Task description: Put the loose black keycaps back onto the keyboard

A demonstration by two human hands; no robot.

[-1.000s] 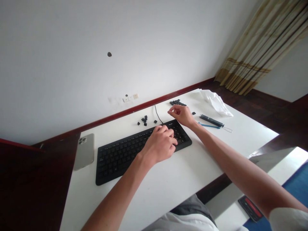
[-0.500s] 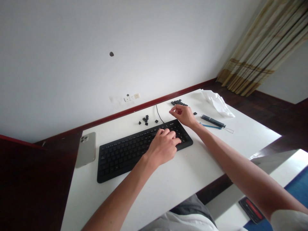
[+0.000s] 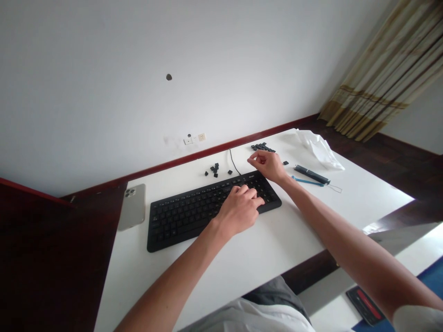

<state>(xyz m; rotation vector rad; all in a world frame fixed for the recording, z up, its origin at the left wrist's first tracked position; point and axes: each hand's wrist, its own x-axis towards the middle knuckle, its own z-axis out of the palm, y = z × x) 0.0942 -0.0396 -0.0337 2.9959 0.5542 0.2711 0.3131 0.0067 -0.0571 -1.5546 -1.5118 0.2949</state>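
Note:
A black keyboard (image 3: 187, 214) lies at a slant on the white table, its cable running off the back edge. My left hand (image 3: 240, 207) rests on the keyboard's right part, palm down, fingers bent over the keys and thumb stretched out to the right; I see nothing held in it. Just above the keyboard's back right corner is my right hand (image 3: 266, 164), thumb and fingertips pinched together. Whatever is between those fingertips, if anything, is too small to make out. Loose black keycaps (image 3: 215, 169) lie behind the keyboard, and a pile of keycaps (image 3: 262, 147) sits beyond my right hand.
A phone (image 3: 133, 207) lies left of the keyboard. On the right are a dark elongated tool (image 3: 312, 174), a blue tool (image 3: 308, 181) with a wire loop near it, and a crumpled white bag (image 3: 320, 150). The wall (image 3: 104, 92) stands behind the table (image 3: 277, 244).
The whole view has shifted slightly, so the table and keyboard appear farther right. Both hands keep nearly the same pose and place over the keyboard.

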